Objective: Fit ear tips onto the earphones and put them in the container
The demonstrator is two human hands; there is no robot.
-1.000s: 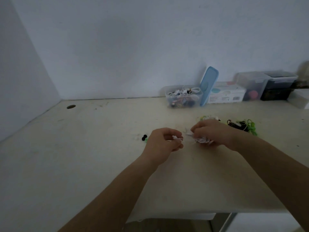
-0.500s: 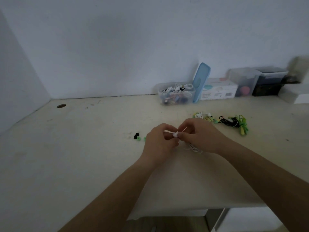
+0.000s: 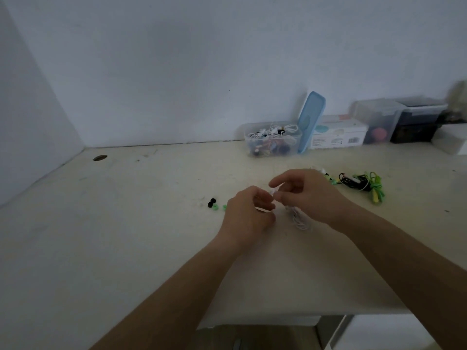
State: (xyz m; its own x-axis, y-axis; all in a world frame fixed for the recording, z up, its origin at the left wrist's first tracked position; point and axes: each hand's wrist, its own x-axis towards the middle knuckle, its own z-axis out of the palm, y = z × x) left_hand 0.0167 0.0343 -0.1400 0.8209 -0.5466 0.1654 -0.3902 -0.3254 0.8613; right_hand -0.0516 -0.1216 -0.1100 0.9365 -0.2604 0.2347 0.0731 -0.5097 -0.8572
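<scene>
Together, the left hand [image 3: 249, 210] and right hand [image 3: 307, 195] pinch a white earphone [image 3: 272, 192] over the middle of the worktop [image 3: 126, 223], its cable [image 3: 299, 219] trailing beneath the right hand.

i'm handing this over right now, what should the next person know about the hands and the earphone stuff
Left hand: fingers curled, pinching at the bud of the white earphones.
Right hand: pinches the same bud from the other side; the cable trails down to the desk.
Whether a tip is seated is too small to tell.
Loose ear tips, black and green, lie just left of the left hand.
Black and green earphones lie bundled to the right.
Clear container at the wall is open and holds some earphones; its blue lid leans beside it.
Left to do: finish this pair, store it, then the bundle.
</scene>
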